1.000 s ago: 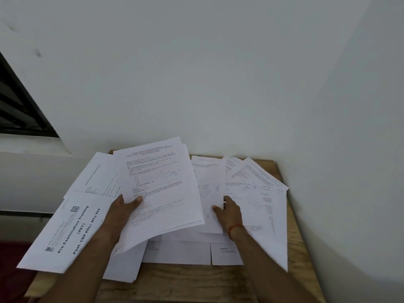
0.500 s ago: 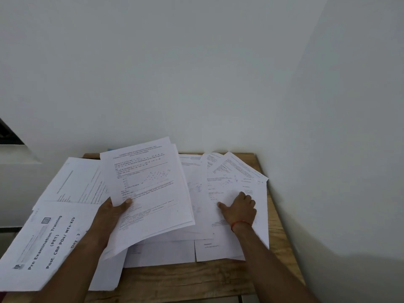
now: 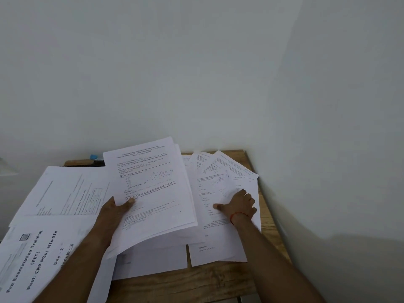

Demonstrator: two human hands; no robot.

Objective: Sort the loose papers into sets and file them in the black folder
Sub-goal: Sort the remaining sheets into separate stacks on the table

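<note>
Your right hand [image 3: 237, 206] slid onto the fanned sheets [image 3: 227, 171], pressing.
Left hand [image 3: 113, 212] grips a stack [image 3: 153, 193] hiding papers [image 3: 153, 259] beneath; wall [image 3: 328, 193] hems the table [image 3: 196, 283].

Counted two hands: left hand [image 3: 113, 212] and right hand [image 3: 238, 206]. One wooden bench [image 3: 185, 283]. One title sheet [image 3: 32, 259], headed "Pre Examination Training". One held sheaf [image 3: 153, 193]; its sheets were too close to count. The fanned sheets [image 3: 223, 171] showed at least three edges. One red wrist thread [image 3: 237, 214]. One small blue object [image 3: 93, 155].
</note>
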